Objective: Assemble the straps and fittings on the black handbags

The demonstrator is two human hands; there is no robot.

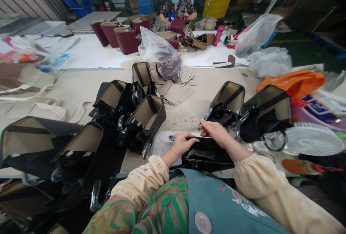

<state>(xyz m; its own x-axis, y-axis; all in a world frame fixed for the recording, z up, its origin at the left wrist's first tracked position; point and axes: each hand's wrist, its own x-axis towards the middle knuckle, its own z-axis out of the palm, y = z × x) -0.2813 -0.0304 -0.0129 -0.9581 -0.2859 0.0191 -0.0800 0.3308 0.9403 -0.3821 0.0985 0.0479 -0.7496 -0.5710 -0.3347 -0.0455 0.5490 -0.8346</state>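
Beige worktable (207, 77) | left hand (182, 144) pinches black piece (207, 151) | plastic bag (154, 48): lettering (172, 49) blurred

Cream sleeve covers (261, 178) look loose and gathered; a teal apron (200, 190) with a pale round button (203, 222) and pink-and-white markings (247, 207) overlies a green patterned garment (167, 205).

Wearer's hands (216, 132): two. Glossy black bag (208, 153): one. Open black bag shells (147, 113): at least seven. Maroon bags (127, 42): at least five. Co-worker (177, 9): one. Pink bottle (218, 35): one. Yellow crate (216, 7): one.
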